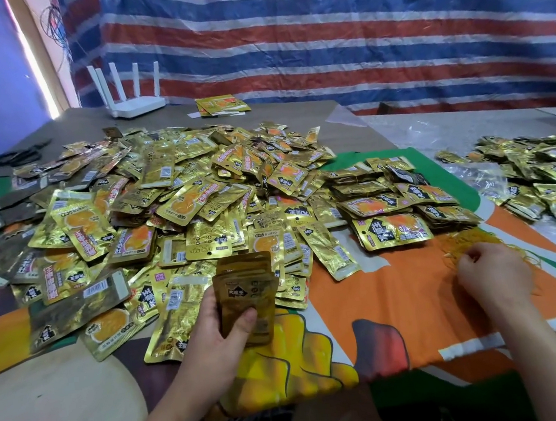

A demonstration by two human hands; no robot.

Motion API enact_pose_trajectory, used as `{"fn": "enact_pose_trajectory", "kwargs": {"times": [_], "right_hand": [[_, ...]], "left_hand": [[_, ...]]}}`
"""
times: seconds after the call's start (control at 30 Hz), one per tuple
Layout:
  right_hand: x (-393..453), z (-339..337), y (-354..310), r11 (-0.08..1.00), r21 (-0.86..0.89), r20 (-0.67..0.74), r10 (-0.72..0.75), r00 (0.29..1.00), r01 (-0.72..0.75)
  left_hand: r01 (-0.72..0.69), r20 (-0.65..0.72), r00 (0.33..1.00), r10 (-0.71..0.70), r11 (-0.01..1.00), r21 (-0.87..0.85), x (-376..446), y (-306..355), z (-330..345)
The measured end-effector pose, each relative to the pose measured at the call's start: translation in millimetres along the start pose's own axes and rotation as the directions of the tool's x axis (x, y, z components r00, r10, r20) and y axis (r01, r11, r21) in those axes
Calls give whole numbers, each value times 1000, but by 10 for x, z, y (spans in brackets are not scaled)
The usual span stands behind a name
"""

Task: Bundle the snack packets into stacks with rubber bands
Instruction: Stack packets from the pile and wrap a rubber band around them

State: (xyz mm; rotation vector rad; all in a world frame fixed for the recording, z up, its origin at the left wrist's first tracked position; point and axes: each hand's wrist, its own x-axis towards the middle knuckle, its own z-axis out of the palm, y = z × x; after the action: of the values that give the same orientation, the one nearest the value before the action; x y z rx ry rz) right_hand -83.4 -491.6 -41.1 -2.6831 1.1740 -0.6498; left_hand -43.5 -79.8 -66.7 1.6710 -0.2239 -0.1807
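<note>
A big loose heap of gold snack packets [179,200] covers the middle of the table. My left hand [220,322] grips a small upright stack of packets [248,295] in front of the heap, thumb across its face. To the right, my right hand [492,273] rests with curled fingers on a tangle of thin yellow rubber bands [465,245] lying on the orange cloth, pinching at them. Banded stacks of packets [392,205] lie just behind the rubber bands.
More gold packets [541,179] lie on clear plastic at the far right. A white router [137,105] and a small packet pile [222,105] stand at the back. Black bands [15,157] lie at the back left. A striped tarp wall closes the rear.
</note>
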Motion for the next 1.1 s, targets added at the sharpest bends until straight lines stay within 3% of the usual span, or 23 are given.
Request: {"fn": "enact_pose_trajectory", "kwargs": {"times": [0.13,0.23,0.27,0.33,0.4,0.53,0.67,0.8,1.1], "right_hand": [[-21,44,5,977,207,-133,-16,991,43],[-69,30,-78,845,529,-164,12,986,78],[-82,8,-132,736,675,-117,54,992,40],[-123,-60,-280,369,925,64,81,995,-90],[-201,-115,-449,42,975,221,-27,975,-220],[-460,-131,-814,-148,893,387,-229,893,-425],[-728,-69,-1169,-209,768,532,-316,785,-605],[-907,-1,-1437,-140,722,601,-359,714,-678],[-950,78,-1506,-95,721,636,-304,709,-687]], "left_hand": [[-2,2,1000,2,1000,-11,-5,21,8],[-11,6,1000,11,1000,-15,-8,17,5],[-14,7,1000,14,1000,-18,-6,14,6],[-18,13,1000,19,999,-26,-2,6,5],[-21,19,1000,22,999,-30,6,0,6],[-29,22,999,29,999,-24,18,-6,3],[-27,29,999,27,999,-25,18,-8,-7],[-34,33,999,35,999,-24,15,5,-6],[-30,28,999,31,999,-25,-4,20,-5]]}}
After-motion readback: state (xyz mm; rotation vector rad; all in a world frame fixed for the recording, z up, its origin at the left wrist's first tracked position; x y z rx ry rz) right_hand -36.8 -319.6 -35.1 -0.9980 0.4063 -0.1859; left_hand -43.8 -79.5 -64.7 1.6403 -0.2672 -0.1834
